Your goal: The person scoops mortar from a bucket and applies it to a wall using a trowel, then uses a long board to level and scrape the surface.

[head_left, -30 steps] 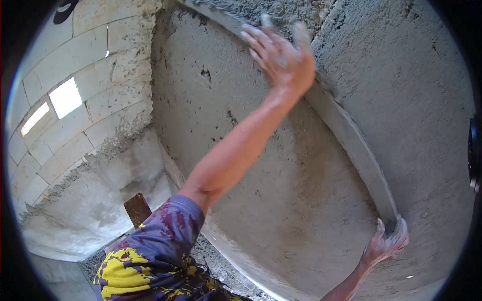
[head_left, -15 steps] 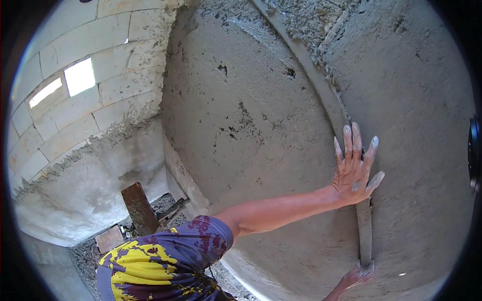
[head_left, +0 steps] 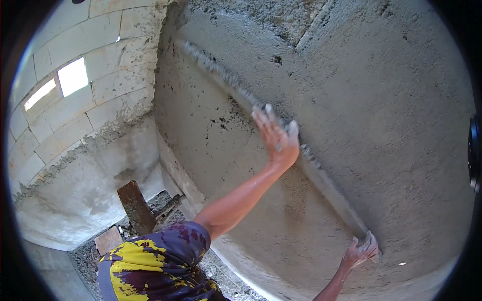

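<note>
A long, narrow plasterer's straightedge (head_left: 334, 193), coated in grey mortar, lies slantwise across a freshly plastered wall (head_left: 391, 140). Wet mortar is heaped along its upper edge. My left hand (head_left: 281, 143) presses on its middle with the fingers stretched out and a little apart, lying along the bar. At the lower right end, my right hand (head_left: 362, 252) is closed around the bar, thumb on the left side. Both hands are smeared with mortar. Pitted, rough patches (head_left: 221, 123) show in the plaster left of my left hand.
A bare block wall (head_left: 110, 60) with two bright openings stands at left, above a smooth rendered lower part. A brown board (head_left: 135, 206) and a reddish brick (head_left: 108, 241) are below it on rubble. Rougher mortar (head_left: 261, 20) covers the plastered wall's top.
The straightedge's upper end has swung left and down across the wall, my left hand moving with it. My right hand has risen slightly with the lower end. Mortar has gathered along the bar.
</note>
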`<state>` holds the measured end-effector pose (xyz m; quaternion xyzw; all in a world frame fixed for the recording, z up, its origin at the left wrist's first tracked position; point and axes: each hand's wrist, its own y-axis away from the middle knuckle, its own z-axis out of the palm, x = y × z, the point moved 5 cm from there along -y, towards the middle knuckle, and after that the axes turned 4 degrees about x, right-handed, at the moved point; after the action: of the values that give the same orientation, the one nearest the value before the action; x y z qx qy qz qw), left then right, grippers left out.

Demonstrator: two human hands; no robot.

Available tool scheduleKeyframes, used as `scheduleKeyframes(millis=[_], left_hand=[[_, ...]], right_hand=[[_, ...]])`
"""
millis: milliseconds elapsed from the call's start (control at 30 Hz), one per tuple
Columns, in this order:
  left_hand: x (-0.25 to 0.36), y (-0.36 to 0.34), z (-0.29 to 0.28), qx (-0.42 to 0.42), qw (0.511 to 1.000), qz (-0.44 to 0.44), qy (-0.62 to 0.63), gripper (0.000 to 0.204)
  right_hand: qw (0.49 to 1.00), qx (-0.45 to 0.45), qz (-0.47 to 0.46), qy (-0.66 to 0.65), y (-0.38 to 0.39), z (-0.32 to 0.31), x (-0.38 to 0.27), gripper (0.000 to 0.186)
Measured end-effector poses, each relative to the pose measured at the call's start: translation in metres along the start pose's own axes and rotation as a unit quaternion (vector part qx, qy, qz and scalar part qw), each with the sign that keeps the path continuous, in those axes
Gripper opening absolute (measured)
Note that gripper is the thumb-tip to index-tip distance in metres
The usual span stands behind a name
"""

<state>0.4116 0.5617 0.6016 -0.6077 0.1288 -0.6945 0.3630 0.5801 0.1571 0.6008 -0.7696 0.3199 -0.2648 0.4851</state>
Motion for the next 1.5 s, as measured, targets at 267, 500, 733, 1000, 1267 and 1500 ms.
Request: scheduleKeyframes(millis=[267, 500, 733, 1000, 1267, 1500], left_hand=[[-0.039, 0.036, -0.011, -0.008, 0.996, -0.084, -0.017, 0.075], [0.037, -0.132, 0.007, 0.028, 1.000, -0.008, -0.009, 0.079], [-0.006, -0.109, -0.006, -0.031, 0.999, -0.018, -0.002, 0.084], [-0.143, 0.036, -0.041, -0.003, 0.963, -0.269, -0.011, 0.078], [-0.240, 0.170, -0.104, 0.283, 0.780, -0.548, 0.109, 0.062], [-0.385, 0.371, -0.189, 0.403, 0.537, -0.679, 0.298, 0.066]], right_hand=[[0.999, -0.016, -0.031, 0.030, 0.029, 0.018, 0.001, 0.047], [0.996, 0.077, -0.023, 0.032, -0.062, 0.003, -0.081, 0.049], [0.994, 0.086, -0.072, 0.007, -0.059, 0.005, -0.076, 0.050], [0.966, -0.008, -0.248, 0.076, -0.034, 0.018, -0.077, 0.047], [0.898, -0.162, -0.398, 0.099, -0.036, 0.004, -0.159, 0.041], [0.822, -0.385, -0.418, 0.038, 0.058, 0.036, -0.235, 0.040]])
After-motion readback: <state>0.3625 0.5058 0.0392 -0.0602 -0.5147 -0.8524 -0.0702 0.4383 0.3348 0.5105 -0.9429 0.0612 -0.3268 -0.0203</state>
